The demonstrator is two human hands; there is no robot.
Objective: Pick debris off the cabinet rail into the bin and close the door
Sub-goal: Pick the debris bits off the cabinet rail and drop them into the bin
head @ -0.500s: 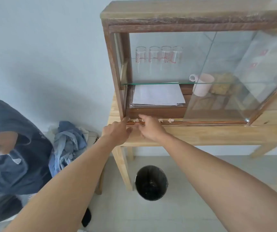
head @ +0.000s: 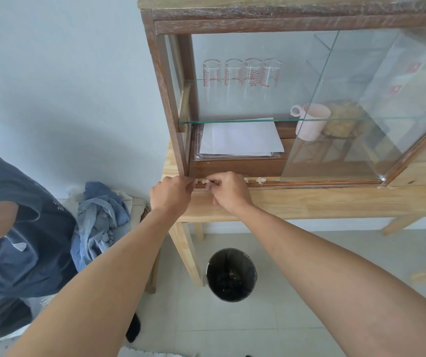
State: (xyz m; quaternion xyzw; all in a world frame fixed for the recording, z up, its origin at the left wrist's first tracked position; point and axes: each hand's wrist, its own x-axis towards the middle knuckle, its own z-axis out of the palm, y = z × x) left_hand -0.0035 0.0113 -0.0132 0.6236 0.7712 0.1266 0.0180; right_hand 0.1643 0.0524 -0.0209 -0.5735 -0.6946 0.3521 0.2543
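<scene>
A wooden cabinet with sliding glass doors stands on a pale wooden table (head: 309,202). Its bottom rail (head: 309,182) carries small whitish bits of debris (head: 260,180). My left hand (head: 172,194) is at the rail's left end, fingertips pinched together at a bit of debris. My right hand (head: 229,190) rests on the rail beside it, fingers pinching at another bit (head: 205,181). The glass door (head: 361,112) is slid to the right, leaving the left half exposed. A black round bin (head: 231,275) stands on the floor under the table.
Inside the cabinet are several measuring glasses (head: 242,76), a stack of papers (head: 240,137) and a pink mug (head: 312,121). A person in a dark blue shirt (head: 13,215) stands at the left, next to a heap of denim clothes (head: 98,222).
Both hands have drawn closer together on the left end of the rail, and their fingertips now pinch at the debris. The view has moved nearer the cabinet.
</scene>
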